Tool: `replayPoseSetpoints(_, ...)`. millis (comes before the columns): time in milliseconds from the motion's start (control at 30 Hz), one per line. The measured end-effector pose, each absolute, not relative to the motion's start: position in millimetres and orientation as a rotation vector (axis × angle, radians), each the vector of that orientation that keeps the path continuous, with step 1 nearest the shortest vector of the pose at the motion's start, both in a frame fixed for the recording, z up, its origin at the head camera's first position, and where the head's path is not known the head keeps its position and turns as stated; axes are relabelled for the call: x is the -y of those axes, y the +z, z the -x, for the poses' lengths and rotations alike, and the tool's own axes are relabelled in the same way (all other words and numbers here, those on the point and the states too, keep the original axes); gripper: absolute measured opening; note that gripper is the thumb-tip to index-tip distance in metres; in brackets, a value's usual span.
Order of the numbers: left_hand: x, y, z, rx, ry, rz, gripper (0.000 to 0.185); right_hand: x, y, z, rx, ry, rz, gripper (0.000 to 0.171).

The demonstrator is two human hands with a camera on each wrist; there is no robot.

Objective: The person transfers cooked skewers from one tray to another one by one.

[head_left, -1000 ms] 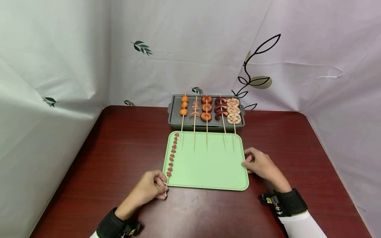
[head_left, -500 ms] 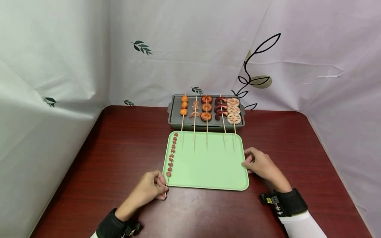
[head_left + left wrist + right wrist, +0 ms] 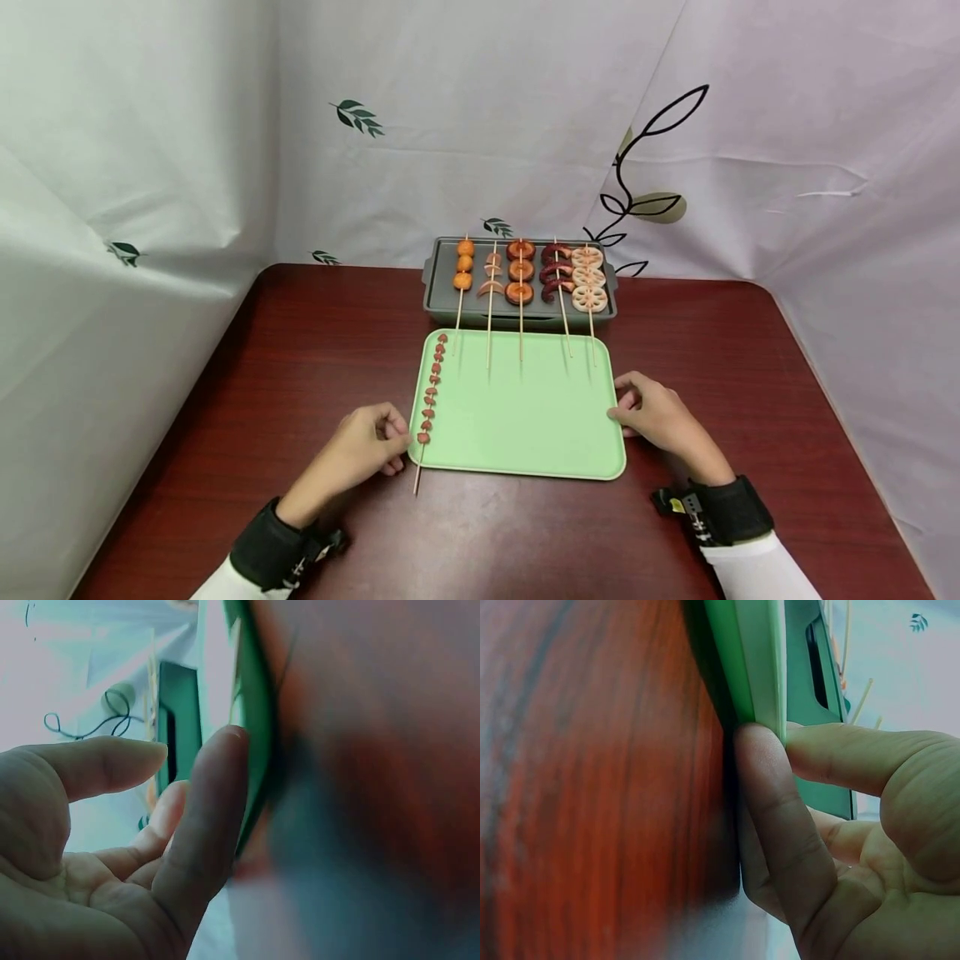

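Observation:
A light green tray (image 3: 517, 408) lies on the table. Along its left side rests a skewer of small red pieces (image 3: 429, 400), its bare stick end jutting past the front rim. At the tray's front left edge is my left hand (image 3: 367, 442), holding nothing. Its thumb (image 3: 120, 761) and index finger (image 3: 214, 810) stand apart in the left wrist view, the fingertip close to the tray rim; whether it touches, I cannot tell. On the opposite side my right hand (image 3: 656, 412) pinches the tray's right rim between thumb (image 3: 847, 754) and fingers.
Behind the tray stands a grey grill pan (image 3: 442, 304) bearing several skewers: orange balls (image 3: 465, 265), pale pink curved pieces (image 3: 491, 289), mushroom slices (image 3: 520, 293), dark red tentacles (image 3: 555, 273) and lotus root slices (image 3: 589, 298). Their sticks reach over the tray's back edge. Curtains surround the table (image 3: 315, 350).
My left hand has let go of the red skewer's stick and shifted slightly back and left. The skewer has moved slightly left on the tray. My right hand keeps its place.

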State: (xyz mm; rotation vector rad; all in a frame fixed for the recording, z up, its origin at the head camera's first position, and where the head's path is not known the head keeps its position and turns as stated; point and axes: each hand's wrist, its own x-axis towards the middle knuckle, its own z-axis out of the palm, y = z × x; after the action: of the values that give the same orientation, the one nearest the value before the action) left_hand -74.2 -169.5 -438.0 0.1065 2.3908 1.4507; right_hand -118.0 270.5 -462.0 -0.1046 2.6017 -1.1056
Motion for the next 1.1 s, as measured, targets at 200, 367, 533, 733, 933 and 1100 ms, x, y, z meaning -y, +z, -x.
replayPoseSetpoints(200,173,-424,96,-2.411,1.442,-0.085,0.015,-271,-462,118,-2.601,-1.102,0.106,0.048)
replayPoseSetpoints(367,173,-415,113,-2.426,1.456,-0.086,0.021,-271,-462,118,-2.601,-1.099,0.100,0.049)
replayPoseSetpoints(533,172,-409,131,-2.432,1.471,-0.125,0.025,-271,-463,118,-2.602,-1.100,0.101,0.048)
replayPoseSetpoints(733,165,-406,154,-2.357,1.585,-0.139,0.033,-272,-461,118,-2.602,-1.106,0.090,0.049)
replayPoseSetpoints(933,153,-407,178,-2.222,1.708,-0.112,0.041,-273,-462,118,-2.608,-1.101,0.086,0.049)
replayPoseSetpoints(1100,143,-409,193,-2.073,1.809,-0.044,0.040,-272,-463,119,-2.601,-1.115,0.099,0.048)
